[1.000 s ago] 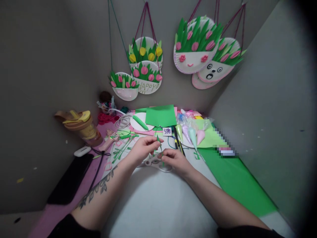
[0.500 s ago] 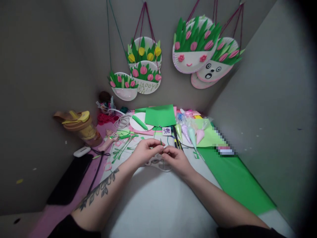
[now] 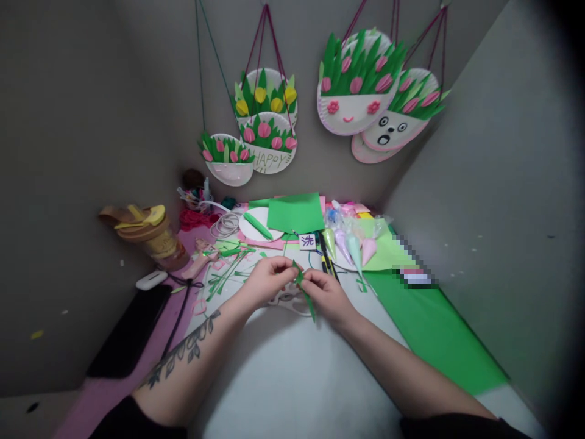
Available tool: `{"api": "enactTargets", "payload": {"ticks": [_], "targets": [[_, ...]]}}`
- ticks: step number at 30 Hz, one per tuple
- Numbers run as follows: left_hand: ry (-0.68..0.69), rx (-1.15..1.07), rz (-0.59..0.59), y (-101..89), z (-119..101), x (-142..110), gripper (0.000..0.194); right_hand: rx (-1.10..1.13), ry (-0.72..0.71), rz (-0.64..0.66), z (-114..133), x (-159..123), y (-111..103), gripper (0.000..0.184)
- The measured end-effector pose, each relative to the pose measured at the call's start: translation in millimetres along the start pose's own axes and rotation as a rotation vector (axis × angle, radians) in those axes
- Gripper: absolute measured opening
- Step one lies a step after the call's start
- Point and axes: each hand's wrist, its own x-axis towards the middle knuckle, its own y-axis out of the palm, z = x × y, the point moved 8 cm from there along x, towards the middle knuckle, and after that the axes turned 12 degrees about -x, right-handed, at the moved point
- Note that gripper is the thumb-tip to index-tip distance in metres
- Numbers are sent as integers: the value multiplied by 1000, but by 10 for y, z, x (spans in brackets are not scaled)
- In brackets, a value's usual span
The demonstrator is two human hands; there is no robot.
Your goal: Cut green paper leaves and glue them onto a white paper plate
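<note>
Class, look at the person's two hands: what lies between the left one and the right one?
A narrow green paper strip lies between the left hand and the right hand, pinched by both; the head view shows this.

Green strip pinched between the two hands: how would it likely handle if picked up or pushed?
The green strip looks thin and paper-like, so it is probably very light and bends easily. Being narrow, it could crease if the left hand or right hand squeezed hard. Its flattish shape suggests sliding rather than rolling.
</note>
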Motion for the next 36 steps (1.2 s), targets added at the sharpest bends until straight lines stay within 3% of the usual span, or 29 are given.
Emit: {"api": "enactTargets", "payload": {"ticks": [12, 17, 26, 29, 36], "targets": [[29, -113, -264, -167, -34, -12, 14, -236, -80, -44, 140, -42, 18, 19], [34, -153, -259, -146, -2, -1, 18, -175, -37, -57, 115, -42, 10, 17], [-63, -222, -150, 112, 278, -32, 22, 3, 46, -44, 78, -20, -7, 25], [-57, -282, -202, 30, 281, -8, 20, 12, 54, -25, 59, -14, 18, 26], [13, -497, -378, -382, 159, 91, 25, 70, 62, 56, 33, -35, 102, 24]]}}
